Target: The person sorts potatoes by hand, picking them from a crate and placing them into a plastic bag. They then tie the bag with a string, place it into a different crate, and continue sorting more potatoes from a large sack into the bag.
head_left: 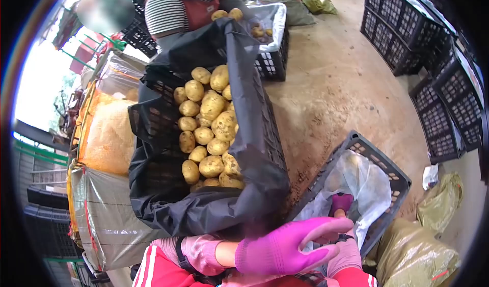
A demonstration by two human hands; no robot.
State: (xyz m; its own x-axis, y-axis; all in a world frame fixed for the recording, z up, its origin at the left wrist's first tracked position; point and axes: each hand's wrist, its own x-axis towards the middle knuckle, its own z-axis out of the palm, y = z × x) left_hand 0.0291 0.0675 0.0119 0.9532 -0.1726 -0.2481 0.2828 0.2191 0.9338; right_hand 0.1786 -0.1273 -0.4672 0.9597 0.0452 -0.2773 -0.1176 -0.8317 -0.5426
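My left hand (288, 247), in a pink-purple work glove, hovers in front of my lap, its thumb and fingers apart with nothing visible between them. Beyond it, my right hand (342, 202), gloved alike, reaches down into a black plastic crate (400, 177) lined with a whitish translucent plastic sheet (374, 180). The fingers of that hand are hidden, so what they hold cannot be told. To the left stands a large crate draped with black cloth (204, 213), with many yellow, dirt-specked potatoes (213, 106) heaped inside.
Across the draped crate, a person in a striped sleeve (165, 12) is beside another lined crate (272, 65). Stacked black crates (400, 32) line the right side. Crumpled sacks (415, 251) lie at lower right, and wrapped bales (109, 134) stand left. Soil litters the floor (326, 98).
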